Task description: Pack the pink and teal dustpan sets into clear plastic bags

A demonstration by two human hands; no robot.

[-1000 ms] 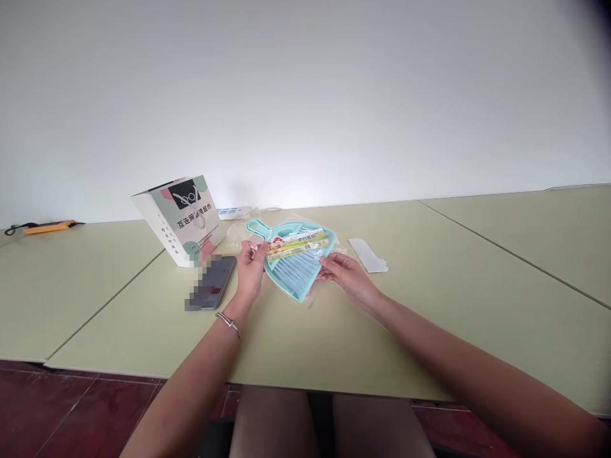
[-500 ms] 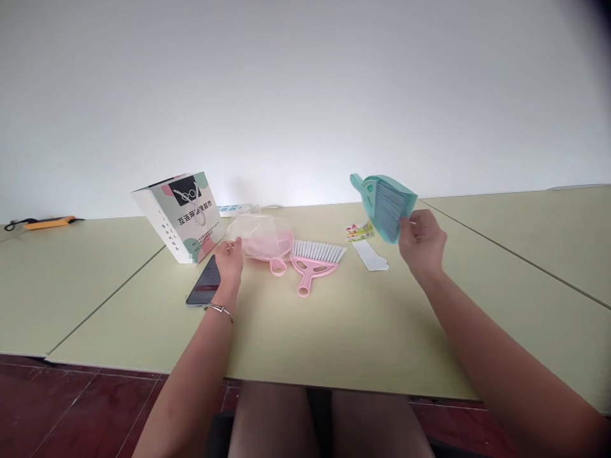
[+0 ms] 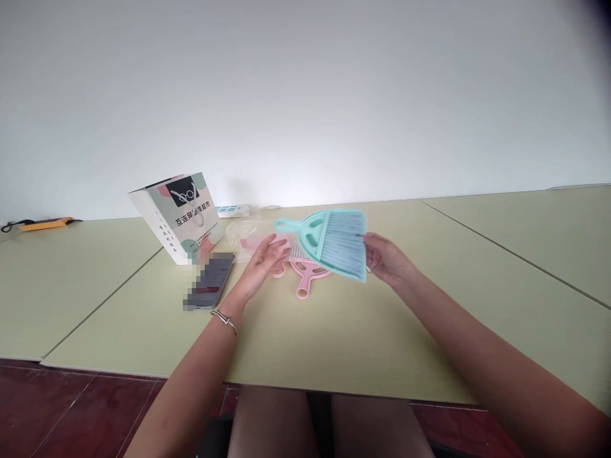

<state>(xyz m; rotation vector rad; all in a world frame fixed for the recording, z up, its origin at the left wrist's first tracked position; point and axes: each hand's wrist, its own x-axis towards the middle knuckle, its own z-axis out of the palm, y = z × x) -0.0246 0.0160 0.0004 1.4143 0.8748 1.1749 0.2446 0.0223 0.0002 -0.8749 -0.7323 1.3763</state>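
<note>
Turquoise brush (image 3: 312,236) sits between our hands, held above the table (image 3: 310,343). We pinch its bristle end with the right hand (image 3: 389,261); our left hand (image 3: 262,262) holds nothing, fingers parted, near the handle. Compared with half a second ago, we have it farther left, now partly covering the pink brush (image 3: 306,281), and our left hand is closer to it.

Silver bangle (image 3: 226,320) on left wrist; forearms (image 3: 191,381) bare.
</note>
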